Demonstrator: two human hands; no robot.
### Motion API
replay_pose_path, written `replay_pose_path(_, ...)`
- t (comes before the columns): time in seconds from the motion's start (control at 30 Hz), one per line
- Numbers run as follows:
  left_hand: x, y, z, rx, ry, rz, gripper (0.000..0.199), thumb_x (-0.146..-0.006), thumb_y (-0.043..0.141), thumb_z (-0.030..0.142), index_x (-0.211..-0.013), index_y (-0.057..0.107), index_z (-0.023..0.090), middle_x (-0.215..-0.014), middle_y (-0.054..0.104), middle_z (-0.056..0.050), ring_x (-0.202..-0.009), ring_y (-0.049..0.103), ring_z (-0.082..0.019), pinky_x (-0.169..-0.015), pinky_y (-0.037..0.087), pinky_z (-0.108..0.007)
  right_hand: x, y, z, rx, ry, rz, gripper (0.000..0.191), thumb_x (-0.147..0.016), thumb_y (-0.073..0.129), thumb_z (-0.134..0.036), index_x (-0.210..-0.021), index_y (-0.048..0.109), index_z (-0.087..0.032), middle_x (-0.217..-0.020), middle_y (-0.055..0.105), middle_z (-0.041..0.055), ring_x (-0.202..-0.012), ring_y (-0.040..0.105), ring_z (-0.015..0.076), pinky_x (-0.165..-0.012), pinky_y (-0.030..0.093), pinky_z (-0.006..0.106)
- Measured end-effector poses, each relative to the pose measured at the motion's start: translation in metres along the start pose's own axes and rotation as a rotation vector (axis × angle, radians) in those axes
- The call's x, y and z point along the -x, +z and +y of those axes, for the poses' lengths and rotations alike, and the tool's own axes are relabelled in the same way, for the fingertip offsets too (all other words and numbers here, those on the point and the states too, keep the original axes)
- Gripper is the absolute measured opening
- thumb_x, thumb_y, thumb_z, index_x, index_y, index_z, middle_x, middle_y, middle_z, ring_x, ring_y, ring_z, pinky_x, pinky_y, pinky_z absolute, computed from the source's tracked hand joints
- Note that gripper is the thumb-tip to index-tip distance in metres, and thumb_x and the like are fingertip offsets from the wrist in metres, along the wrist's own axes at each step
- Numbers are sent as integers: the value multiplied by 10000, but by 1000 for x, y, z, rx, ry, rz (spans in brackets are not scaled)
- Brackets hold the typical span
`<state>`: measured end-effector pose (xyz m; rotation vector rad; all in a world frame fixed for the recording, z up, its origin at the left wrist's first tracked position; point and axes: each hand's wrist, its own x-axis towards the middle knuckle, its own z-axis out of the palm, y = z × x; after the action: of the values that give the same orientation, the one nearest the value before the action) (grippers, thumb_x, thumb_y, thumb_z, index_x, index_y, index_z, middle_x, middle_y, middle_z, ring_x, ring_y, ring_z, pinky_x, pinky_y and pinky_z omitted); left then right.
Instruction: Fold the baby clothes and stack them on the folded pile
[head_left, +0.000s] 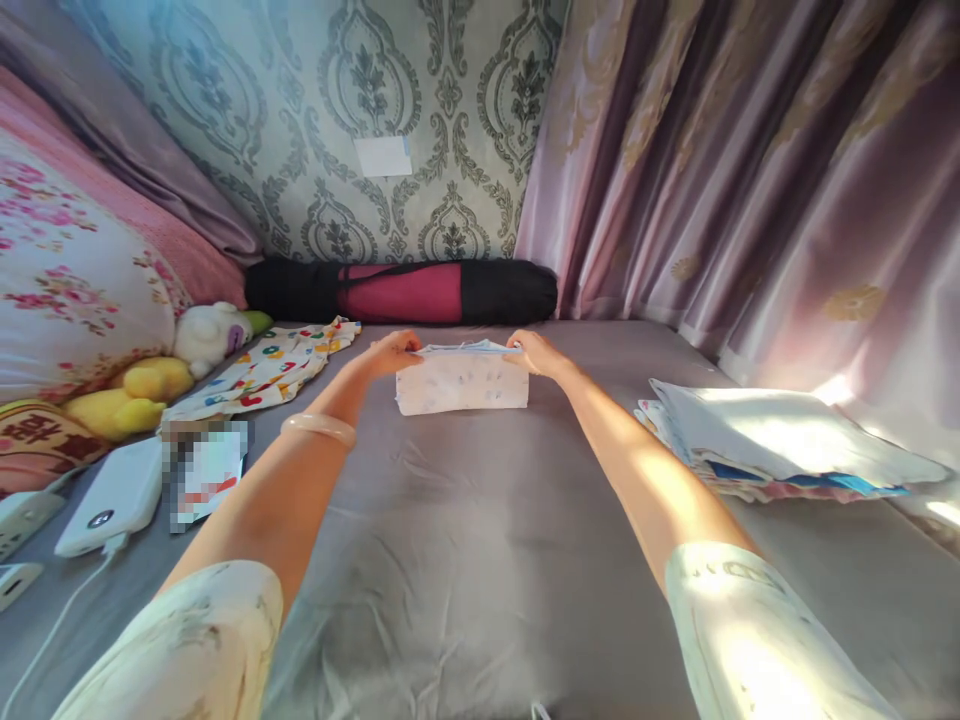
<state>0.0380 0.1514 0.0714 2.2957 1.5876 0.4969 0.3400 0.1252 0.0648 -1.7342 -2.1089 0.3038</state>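
Observation:
A white folded cloth (463, 385) with faint bluish prints is held up by its far top edge over the grey bed sheet. Its front face hangs toward me, and a bluish layer shows along the top. My left hand (395, 352) pinches the left top corner, fingers curled behind it. At the opposite corner, my right hand (534, 352) grips the same edge with the thumb toward me. The fingertips of both hands are partly hidden by the cloth. What kind of cloth article it is, I cannot make out.
A stack of folded cloths (787, 430) lies at right. To the left are a colourful patterned cloth (274, 365), plush toys (210, 335), a white power bank (112, 500) with a cable and a blurred packet (210, 475). A black and red roll (401, 291) lies against the wall.

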Motion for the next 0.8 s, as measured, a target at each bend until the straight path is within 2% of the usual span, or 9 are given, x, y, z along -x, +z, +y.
replay_pose_path(0.1,6,-21,7,107,16,-41,274,-733,591,340,-917,663,150,-785,660,-20,-726,600,-170,-642,433,-257,4,-21,-6,-44,-33,16,247,-811,660,-259,-1037,675,-160,-1023,682,43,-888,604,185,-741,453,257)
replay_pose_path(0.2,14,-28,14,55,25,54,312,-764,560,369,-942,697,153,-806,683,-29,-783,614,-193,-678,441,-265,12,-29,-9,-73,-82,53,259,-820,620,-219,-1070,677,-176,-998,690,25,-888,599,184,-755,450,256)
replay_pose_path(0.33,34,-15,17,-83,83,236,316,-836,513,331,-1054,695,193,-965,733,-58,-931,633,-226,-903,422,-350,34,-16,-8,-64,-209,189,255,-867,502,-150,-1063,658,-196,-1071,674,27,-992,589,189,-863,436,273)
replay_pose_path(0.4,50,-1,14,-144,160,280,305,-873,469,288,-1071,688,212,-1055,731,-67,-992,632,-226,-1027,339,-409,52,-5,-6,-13,-272,221,276,-885,446,-119,-1059,648,-193,-1090,659,47,-1020,579,193,-905,418,285)
replay_pose_path(0.47,70,13,9,-191,239,304,325,-898,411,244,-1072,685,221,-1085,725,-73,-1035,627,-220,-1088,260,-443,73,6,-4,59,-320,209,301,-896,411,-96,-1058,645,-194,-1092,653,65,-1041,567,204,-940,397,304)
replay_pose_path(0.53,91,26,3,-217,315,277,375,-914,348,211,-1086,681,235,-1083,721,-69,-1047,625,-206,-1103,232,-451,94,16,-1,128,-363,176,326,-903,389,-78,-1068,644,-194,-1109,652,79,-1072,553,214,-974,375,328)
replay_pose_path(0.63,121,40,-3,-240,407,175,435,-908,304,162,-1129,663,268,-1141,706,-52,-1082,615,-195,-1110,221,-450,120,31,5,194,-433,103,363,-909,364,-54,-1082,651,-193,-1148,650,88,-1091,544,217,-996,363,352)
replay_pose_path(0.8,151,51,-6,-270,433,11,503,-840,325,96,-1177,644,289,-1248,668,-41,-1183,577,-205,-1122,208,-458,143,46,14,236,-480,28,381,-935,353,-66,-1082,671,-215,-1152,653,78,-1074,555,209,-1012,360,369)
